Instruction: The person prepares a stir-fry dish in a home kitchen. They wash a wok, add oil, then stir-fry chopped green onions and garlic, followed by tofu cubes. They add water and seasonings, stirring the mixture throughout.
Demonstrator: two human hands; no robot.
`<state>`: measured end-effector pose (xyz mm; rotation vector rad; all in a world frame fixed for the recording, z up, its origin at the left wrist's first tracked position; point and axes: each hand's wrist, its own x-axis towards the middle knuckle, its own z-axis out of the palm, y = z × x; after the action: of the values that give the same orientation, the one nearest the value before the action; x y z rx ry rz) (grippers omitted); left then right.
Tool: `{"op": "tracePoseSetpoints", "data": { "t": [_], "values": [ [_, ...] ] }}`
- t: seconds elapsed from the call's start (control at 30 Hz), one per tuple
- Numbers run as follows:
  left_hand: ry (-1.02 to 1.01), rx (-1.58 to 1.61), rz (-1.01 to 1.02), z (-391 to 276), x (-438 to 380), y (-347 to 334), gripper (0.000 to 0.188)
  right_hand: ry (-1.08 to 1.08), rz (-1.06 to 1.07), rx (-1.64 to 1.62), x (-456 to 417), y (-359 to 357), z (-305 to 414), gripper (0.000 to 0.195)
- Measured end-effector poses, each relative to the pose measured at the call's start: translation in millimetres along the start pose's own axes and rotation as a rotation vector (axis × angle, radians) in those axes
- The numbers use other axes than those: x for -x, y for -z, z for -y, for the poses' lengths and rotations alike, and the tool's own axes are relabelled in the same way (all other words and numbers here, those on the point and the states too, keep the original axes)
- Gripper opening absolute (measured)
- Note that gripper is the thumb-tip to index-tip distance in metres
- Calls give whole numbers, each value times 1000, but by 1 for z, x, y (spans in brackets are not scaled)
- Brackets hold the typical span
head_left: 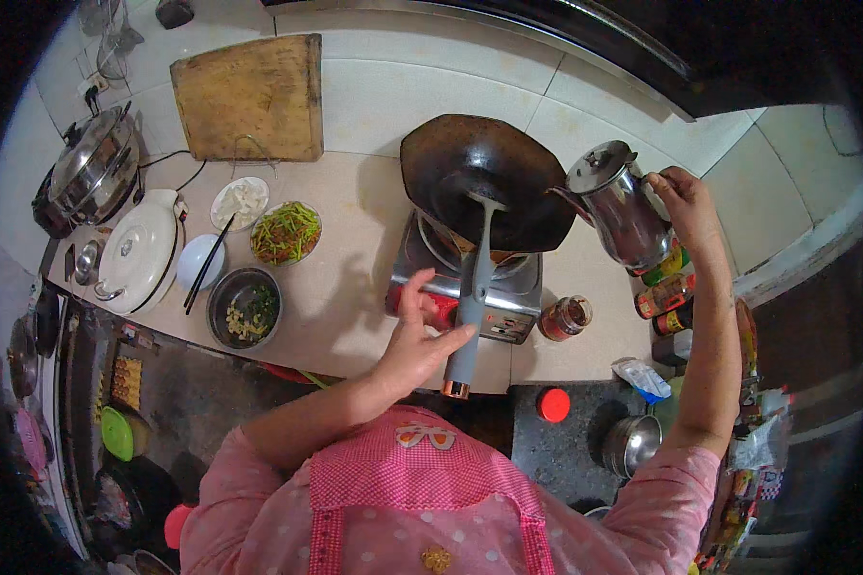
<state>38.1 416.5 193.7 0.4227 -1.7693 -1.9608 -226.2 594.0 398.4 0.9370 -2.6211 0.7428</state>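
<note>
My left hand loosely holds the grey handle of a spatula; its thumb lies across the handle and the index finger stands off to the side. The spatula's head rests inside a dark wok, which sits tilted on a portable cooktop. In my right hand is the handle of a lidded stainless steel kettle. The kettle hangs above the counter, its spout at the wok's right rim. No stream from the spout is discernible.
An open sauce jar stands right of the cooktop, with several bottles beyond. At left are a plate of green vegetable pieces and meat, a plate of white pieces, a dark bowl, chopsticks and a white lidded appliance.
</note>
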Motion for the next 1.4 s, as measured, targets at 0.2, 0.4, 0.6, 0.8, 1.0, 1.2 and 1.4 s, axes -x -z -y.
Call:
{"op": "tracePoseSetpoints", "data": {
  "t": [0.2, 0.4, 0.6, 0.8, 1.0, 1.2, 1.4],
  "values": [
    [-257, -908, 348, -59, -53, -7, 57, -5, 1, -8, -3, 1, -13, 32],
    [-219, -684, 191, -42, -78, -3, 19, 9, -3, -114, 3, 3, -1, 32],
    [-233, -327, -38, -50, -86, 33, 13, -18, 85, -77, 3, 3, 18, 32],
    [-391, -268, -163, -75, -67, 50, 15, 82, 116, -29, -17, -19, 27, 34],
    [-456, -257, -183, -81, -59, 67, 16, 71, 106, 11, -34, -37, 42, 35],
    [-414, -255, -200, -85, -54, 69, 15, 42, 4, -270, -42, -44, 16, 37],
    [-363, -230, -193, -85, -59, 63, 15, -300, -36, -856, -10, -32, -29, 26]
  ]
}}
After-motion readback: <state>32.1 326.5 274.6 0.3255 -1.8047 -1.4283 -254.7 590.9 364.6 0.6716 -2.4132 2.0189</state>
